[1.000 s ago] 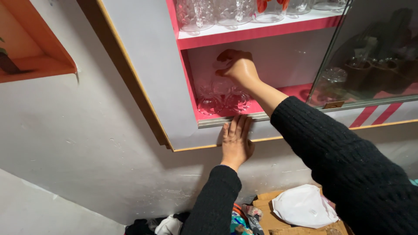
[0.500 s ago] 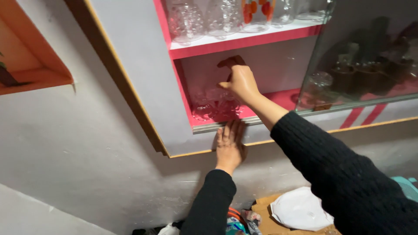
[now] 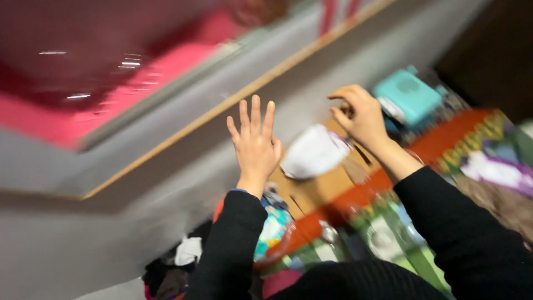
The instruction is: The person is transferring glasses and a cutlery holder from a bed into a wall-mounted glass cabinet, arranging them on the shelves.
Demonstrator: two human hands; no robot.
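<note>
Both hands were up in front of a grey wall, and the whole view was smeared by motion. Left hand (image 3: 254,144) was held flat with its fingers (image 3: 255,114) spread wide, palm toward the wall, holding nothing, just below the wood-edged frame (image 3: 183,139) of a cupboard with a pink shelf (image 3: 83,114). Right hand (image 3: 361,114), to the right, had its grip curled with fingertips drawn together; whether anything was pinched I could not tell through the blur. Just left of it lay a white rounded thing (image 3: 313,151) on brown cardboard (image 3: 311,189), with a teal box (image 3: 408,100) farther right. Both arms wore black sleeves (image 3: 461,233).
</note>
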